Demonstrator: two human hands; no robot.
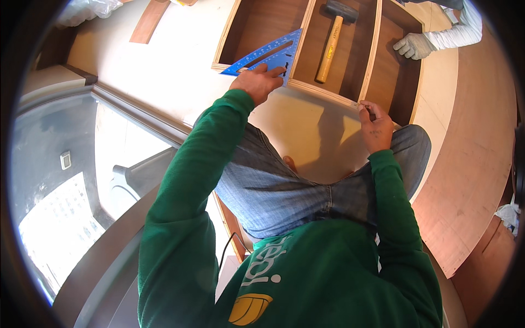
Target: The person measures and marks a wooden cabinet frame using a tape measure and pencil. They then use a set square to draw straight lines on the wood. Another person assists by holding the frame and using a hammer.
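A divided wooden box frame (327, 95) with pale plywood edges lies in front of my knees. My left hand (258, 83) is closed on a blue triangular speed square (252, 56), which rests across the frame's near left part, over the front edge and a divider. At the front edge, near the right-hand divider, my right hand (377, 127) has its thumb and fingers pinched together. What it pinches, if anything, is too small to make out. A mallet (330, 49) with a black head and yellow wooden handle lies in the middle compartment.
Another person's gloved hand (414, 46) reaches over the right compartment. A large curved plywood sheet (465, 147) lies to the right. At the far left are a wood strip (149, 22) and clear plastic wrapping (87, 11). A grey-framed reflective panel (131, 116) stands left.
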